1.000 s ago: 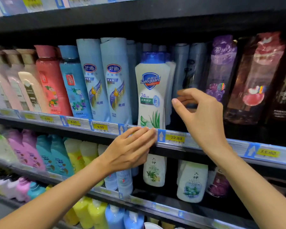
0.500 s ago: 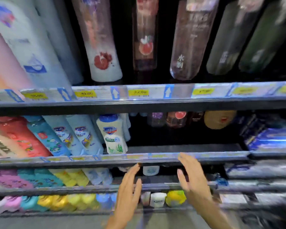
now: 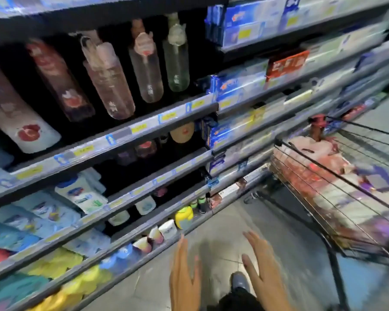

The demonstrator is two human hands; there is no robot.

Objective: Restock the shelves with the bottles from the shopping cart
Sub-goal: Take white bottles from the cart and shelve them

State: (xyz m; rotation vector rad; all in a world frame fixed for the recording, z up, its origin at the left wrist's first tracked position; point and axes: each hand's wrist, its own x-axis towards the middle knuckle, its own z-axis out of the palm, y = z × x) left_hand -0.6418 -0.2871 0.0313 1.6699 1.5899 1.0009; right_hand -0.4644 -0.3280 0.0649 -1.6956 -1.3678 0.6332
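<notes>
Both hands hang low in front of the person, over the grey floor (image 3: pixel 222 223), holding nothing. The left hand (image 3: pixel 184 281) has its fingers straight and close together, pointing up toward the bottom shelf (image 3: pixel 144 254). The right hand (image 3: pixel 262 268) is spread, fingers a little apart, thumb out to the side. A dark shoe (image 3: pixel 239 282) shows between the two wrists.

The shopping cart (image 3: pixel 337 176) stands to the right, well apart from the hands, its wire basket heaped with pink, red and purple bottles (image 3: pixel 312 153), too blurred to tell apart. To the left the shelves run away at a slant. Tall pump bottles (image 3: pixel 110 86) stand on an upper shelf, a white bottle with a blue cap (image 3: pixel 81 194) sits lower down, and yellow bottles (image 3: pixel 92 277) line the lowest row. Blue boxes (image 3: pixel 234 86) fill the shelves further along, next to the cart.
</notes>
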